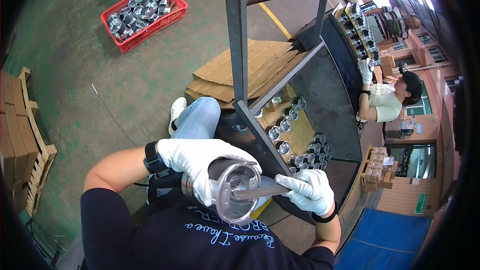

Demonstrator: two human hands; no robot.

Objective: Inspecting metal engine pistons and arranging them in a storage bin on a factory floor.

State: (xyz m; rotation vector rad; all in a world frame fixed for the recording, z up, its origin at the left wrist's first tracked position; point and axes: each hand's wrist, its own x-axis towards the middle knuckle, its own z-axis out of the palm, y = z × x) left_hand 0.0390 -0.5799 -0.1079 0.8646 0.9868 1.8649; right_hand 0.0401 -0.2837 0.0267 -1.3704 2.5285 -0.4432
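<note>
Left hand [202,162]: gloved, wrapped over the top and side of a piston [231,190] — fingers closed around its ringed crown end, open skirt turned toward the camera.
Right hand [309,190]: gloved, fingers pinched together on a flat file [260,191], whose far end reaches into the piston's open skirt.
Piston position: held in the air at chest height, just in front of the trolley [330,105], touching nothing but the glove and the file.
Slip risk: the piston's metal is smooth and the grip is one-handed; judged likely to rotate or drop if the file pushes hard against the inner wall.
Scratch risk: the file lies close to the inner bosses — a skewed stroke could mark a finished face.
Glove risk: the left fingertips sit near the skirt rim, so a file that jumps out may catch them.
Near edge: the trolley's dark steel frame [237,55] rises just beside the left hand; a wide stroke to the right could knock it.
Trolley deck: more pistons [287,135] stand in rows, close behind the right hand.
Open room: bare floor [100,85] to the left, with the red crate [144,16] well apart.
Below: the person's knee [200,117] and stacked cardboard [250,67].
Beyond: a co-worker [387,101] at the trolley's far side, well clear.
</note>
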